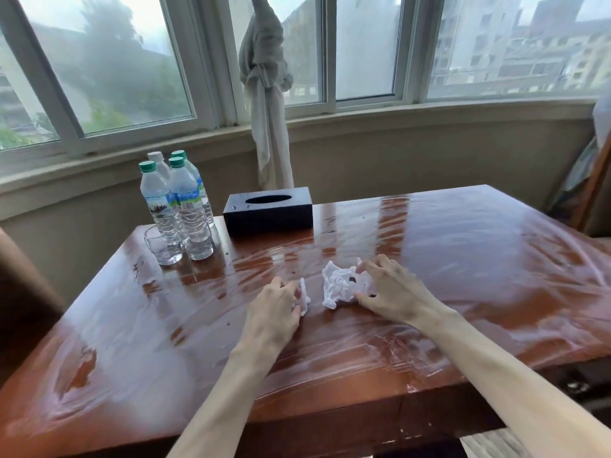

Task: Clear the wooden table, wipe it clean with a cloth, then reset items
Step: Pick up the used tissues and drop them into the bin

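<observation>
The glossy wooden table (463,266) is covered with clear plastic film. Near its middle lies a large crumpled white tissue (337,285). My right hand (393,292) rests over the tissue's right side, fingers curled onto it. A smaller crumpled tissue (304,300) lies just to the left, and my left hand (274,304) closes its fingers on that piece. Several water bottles (185,206) with green and white caps stand at the far left, with an empty drinking glass (162,246) in front of them. A black tissue box (268,209) sits at the far edge.
A knotted white curtain (264,84) hangs at the window behind the table. A dark chair back (20,292) stands at the left. Another wooden chair (591,193) is at the far right corner.
</observation>
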